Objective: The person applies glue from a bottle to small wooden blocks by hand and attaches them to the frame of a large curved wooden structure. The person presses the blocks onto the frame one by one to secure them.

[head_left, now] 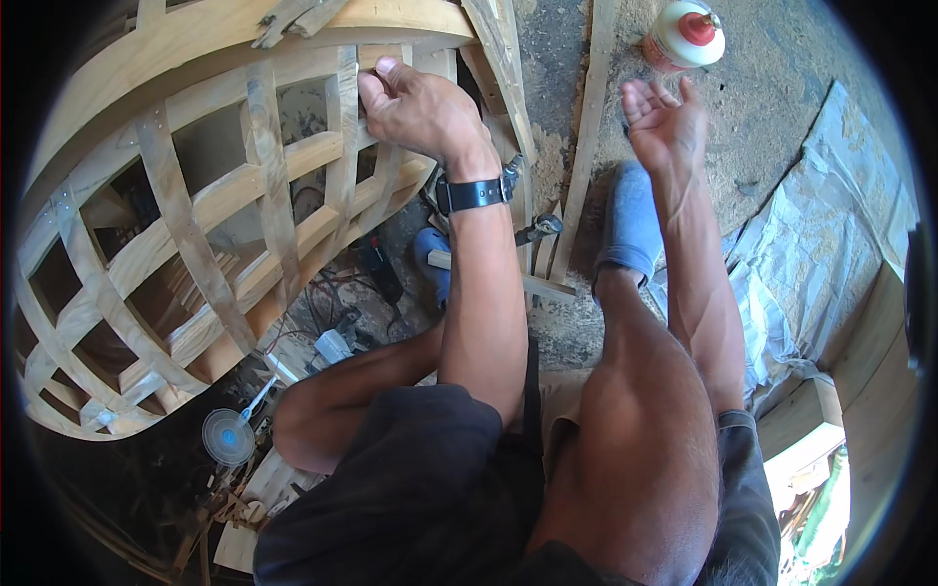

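Observation:
My left hand [425, 112] is closed, with its thumb against the curled fingers, at the upper right part of a curved wooden lattice frame [200, 210]. It lies over the lattice near an upright slat [342, 132]; whatever it may pinch is hidden. A black-strapped watch is on that wrist. My right hand [668, 127] is raised above the floor with its palm turned up, fingers apart and slightly bent, holding nothing. Just beyond it stands a white bottle [677, 41] with a red cap, apart from the fingers.
A long wooden strip [586, 127] lies on the dusty floor between my hands. Crumpled silvery sheeting [806, 220] spreads at the right. A small round fan [229, 437] and wood scraps lie lower left. A broken wood piece [298, 20] rests on the frame's upper rail.

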A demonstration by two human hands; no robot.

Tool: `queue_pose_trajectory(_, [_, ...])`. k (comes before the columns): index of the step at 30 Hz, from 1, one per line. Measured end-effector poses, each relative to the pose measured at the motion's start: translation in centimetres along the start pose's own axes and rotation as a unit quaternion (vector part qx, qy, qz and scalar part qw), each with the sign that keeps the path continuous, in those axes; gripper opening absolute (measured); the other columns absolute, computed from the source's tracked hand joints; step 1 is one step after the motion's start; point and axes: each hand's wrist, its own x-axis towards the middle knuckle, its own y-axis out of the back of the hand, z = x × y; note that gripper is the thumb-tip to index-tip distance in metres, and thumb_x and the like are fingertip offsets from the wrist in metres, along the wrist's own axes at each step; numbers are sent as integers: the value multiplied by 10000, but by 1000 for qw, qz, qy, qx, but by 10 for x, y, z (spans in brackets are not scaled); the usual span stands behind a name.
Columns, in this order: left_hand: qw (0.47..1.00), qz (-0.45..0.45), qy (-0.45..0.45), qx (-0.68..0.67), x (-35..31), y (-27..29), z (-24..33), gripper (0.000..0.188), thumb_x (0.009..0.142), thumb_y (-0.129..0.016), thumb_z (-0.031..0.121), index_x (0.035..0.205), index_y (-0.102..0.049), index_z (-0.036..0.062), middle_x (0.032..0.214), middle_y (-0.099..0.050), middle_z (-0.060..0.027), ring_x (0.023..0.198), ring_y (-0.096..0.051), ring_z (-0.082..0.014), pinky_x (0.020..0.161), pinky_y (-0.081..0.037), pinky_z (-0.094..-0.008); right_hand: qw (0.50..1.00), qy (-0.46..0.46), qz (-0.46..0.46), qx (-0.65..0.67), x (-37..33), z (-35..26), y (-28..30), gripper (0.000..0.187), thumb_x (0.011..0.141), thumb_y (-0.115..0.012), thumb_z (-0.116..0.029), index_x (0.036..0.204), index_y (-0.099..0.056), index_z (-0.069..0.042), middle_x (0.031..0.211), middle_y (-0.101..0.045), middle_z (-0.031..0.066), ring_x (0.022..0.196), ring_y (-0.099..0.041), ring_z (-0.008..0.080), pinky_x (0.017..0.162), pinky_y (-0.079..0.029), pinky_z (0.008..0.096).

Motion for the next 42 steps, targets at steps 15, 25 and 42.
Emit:
queue_pose_trajectory(15, [992,-56,-24,-108,-10,11,-10,192,1048,-440,147,962,-536,5,879,-548,-41,767,-492,-131,804,-454,-298,965,13,-112,-238,-40,42,12,362,961,-576,-266,1131,-522,50,813,-584,98,597,-624,172,514,-506,278])
queue_pose_trajectory(25, [998,-33,10,-45,1,4,-17,283,1037,-468,132,773,-443,31,707,-467,-10,615,-398,-125,595,-404,-311,960,29,-94,-262,-38,38,17,326,963,-587,-301,1013,-559,20,779,-598,83,587,-623,162,507,-499,269])
queue_pose_trajectory(42, [998,-20,11,-50,4,1,-16,302,1034,-466,123,755,-398,31,701,-430,-8,610,-357,-135,581,-368,-318,953,27,-108,-282,-42,41,19,349,971,-590,-335,998,-571,12,759,-597,63,592,-624,148,513,-493,261])
